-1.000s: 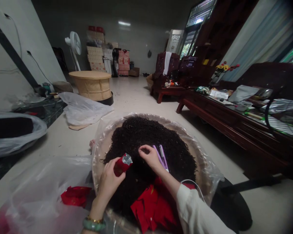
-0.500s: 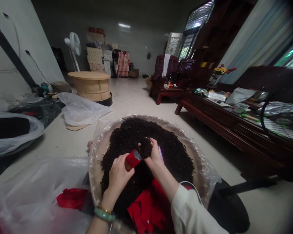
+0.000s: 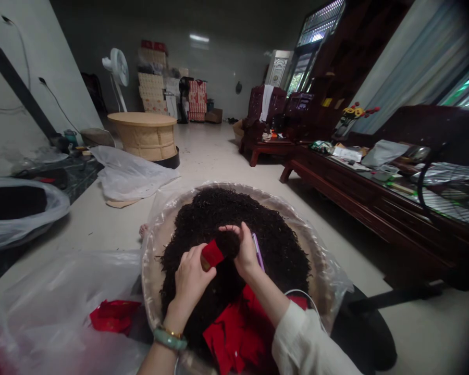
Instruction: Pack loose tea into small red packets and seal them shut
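My left hand [image 3: 193, 273] grips a small red packet [image 3: 212, 254], tilted with its mouth toward the right. Cupped fingers of my right hand [image 3: 247, 251] hold a clump of dark dried tea leaves [image 3: 228, 243] against that mouth. Both hands are above a wide round basket [image 3: 150, 281] lined with clear plastic, which holds a heap of the same loose leaves [image 3: 234, 205]. A purple-edged phone-like object [image 3: 258, 252] shows just behind my right wrist. Several flat red packets [image 3: 234, 333] lie on the heap's near side, under my right forearm.
Left of the basket, a clear plastic bag [image 3: 62, 291] has a red packet [image 3: 115, 315] in it. Another plastic-lined container [image 3: 58, 208] stands at far left. A low dark wooden table [image 3: 359, 192] runs along the right. A round woven table [image 3: 143, 135] is farther back.
My right hand has brought the clump of leaves against the packet's mouth, which was uncovered before. My left hand keeps its grip in nearly the same place.
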The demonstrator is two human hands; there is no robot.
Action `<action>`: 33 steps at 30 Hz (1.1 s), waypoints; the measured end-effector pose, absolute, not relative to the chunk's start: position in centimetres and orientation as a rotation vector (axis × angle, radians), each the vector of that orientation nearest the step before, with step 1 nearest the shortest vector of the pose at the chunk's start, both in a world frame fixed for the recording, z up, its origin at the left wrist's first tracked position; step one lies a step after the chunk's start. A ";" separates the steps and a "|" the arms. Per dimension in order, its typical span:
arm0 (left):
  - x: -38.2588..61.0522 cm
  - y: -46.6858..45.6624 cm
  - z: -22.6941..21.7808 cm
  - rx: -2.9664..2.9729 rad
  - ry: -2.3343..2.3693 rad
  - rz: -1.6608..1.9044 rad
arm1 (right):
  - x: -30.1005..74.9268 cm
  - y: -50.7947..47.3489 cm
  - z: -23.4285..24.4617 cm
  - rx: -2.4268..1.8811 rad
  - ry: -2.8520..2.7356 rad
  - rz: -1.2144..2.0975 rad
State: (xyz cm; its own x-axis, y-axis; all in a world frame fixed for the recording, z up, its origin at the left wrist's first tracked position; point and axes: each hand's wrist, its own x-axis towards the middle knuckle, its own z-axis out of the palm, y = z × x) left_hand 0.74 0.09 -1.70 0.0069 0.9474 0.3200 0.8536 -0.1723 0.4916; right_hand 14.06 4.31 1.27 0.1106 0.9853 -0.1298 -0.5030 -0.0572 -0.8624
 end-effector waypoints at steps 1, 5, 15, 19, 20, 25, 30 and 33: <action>0.8 0.1 -1.6 2.114 1.916 0.884 | 14.1 4.3 1.3 -0.981 -0.717 1.366; 1.0 0.0 -1.3 2.094 1.926 0.827 | 14.4 4.2 1.6 -1.089 -1.026 1.200; 1.4 0.2 -1.3 2.080 1.934 0.859 | 14.3 3.9 0.9 -1.153 -1.525 1.056; 1.5 0.2 -1.3 2.017 1.957 0.875 | 15.0 3.7 1.1 -1.153 -1.595 1.218; 1.5 0.2 -1.3 2.009 1.963 0.883 | 15.2 3.7 1.1 -1.178 -1.620 1.259; 1.7 0.2 -1.5 2.036 1.946 0.917 | 16.0 3.3 1.2 -1.324 -1.761 1.350; 2.0 0.0 -1.7 2.034 1.955 0.905 | 15.8 3.1 1.2 -1.330 -1.919 1.304; 2.1 0.0 -1.5 2.025 1.963 0.889 | 16.0 3.4 0.9 -1.218 -1.812 1.343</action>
